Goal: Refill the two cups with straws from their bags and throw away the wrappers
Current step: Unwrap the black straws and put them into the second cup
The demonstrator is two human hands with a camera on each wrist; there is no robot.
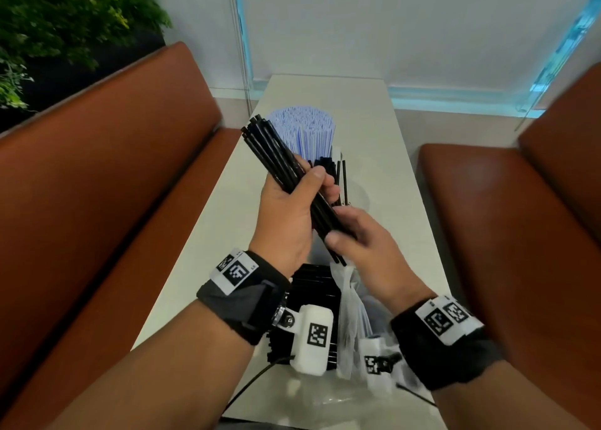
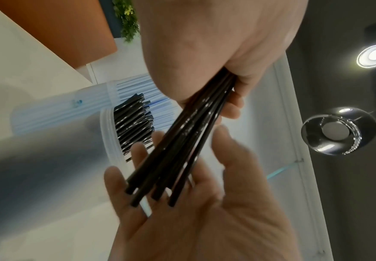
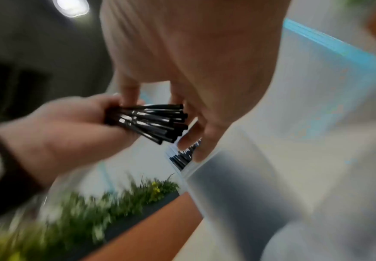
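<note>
We judge the job a little past its middle. The far cup (image 1: 302, 127), standing toward the far end of the table (image 1: 367, 104), is already crammed with white-and-blue straws, so that half looks finished. The nearer cup (image 2: 113, 141), just in front of it, holds some black straws but seems to have room for more. Our left hand (image 1: 286, 211) is wrapped tight around a bundle of black straws (image 1: 276, 156), held tilted above the table just short of that cup, while our right hand (image 1: 364, 244) has its fingers loosely spread against the bundle's lower ends; from the left wrist view it appears to be squaring them up, not clutching them. Below our wrists, by the near edge of the table, lies a further stack of black straws (image 1: 317, 283) with a crumpled clear plastic bag (image 1: 349, 315) just beside it; we cannot tell whether those straws are still partly inside a wrapper. What is left, as we read it: drop this bundle into the nearer cup, add the remaining black straws, then gather the plastic and throw it away. No bin is in sight, so nothing shows any wrapper discarded yet.
</note>
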